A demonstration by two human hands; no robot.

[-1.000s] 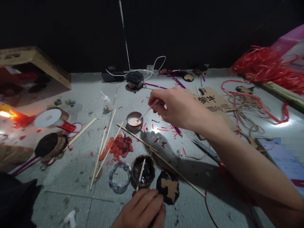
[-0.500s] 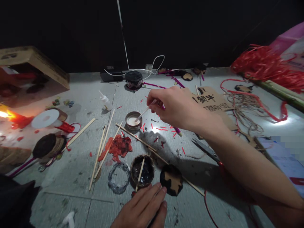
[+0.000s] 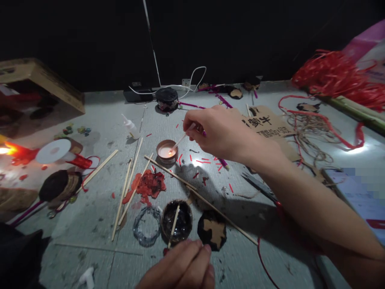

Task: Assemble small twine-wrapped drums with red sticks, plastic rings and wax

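Observation:
My right hand [image 3: 207,128] pinches a thin white stick [image 3: 181,139] and holds it slantwise over a small round tin candle [image 3: 167,152]. At the stick's lower end, inside the tin, glows a tiny orange flame. Low in the view is my left hand [image 3: 183,267], its fingers bent together; whatever lies under them is hidden. Just beyond its fingertips sits a dark, glossy round bowl [image 3: 183,220] with a wooden stick [image 3: 175,222] leaning across it. A translucent grey ring [image 3: 147,226] lies left of the bowl, and a black disc with a tan patch [image 3: 213,230] lies right.
Loose wooden sticks [image 3: 125,196] and melted red wax [image 3: 150,184] lie left of centre. Scissors [image 3: 260,188] lie under my right forearm, beside flattened cardboard [image 3: 267,124] and a phone [image 3: 349,196]. A bright flame [image 3: 6,150] burns at far left, near a white-ended spool [image 3: 54,151].
The small flame in the tin has grown brighter at the stick's end. My left hand's fingers have curled in more. The view has shifted slightly.

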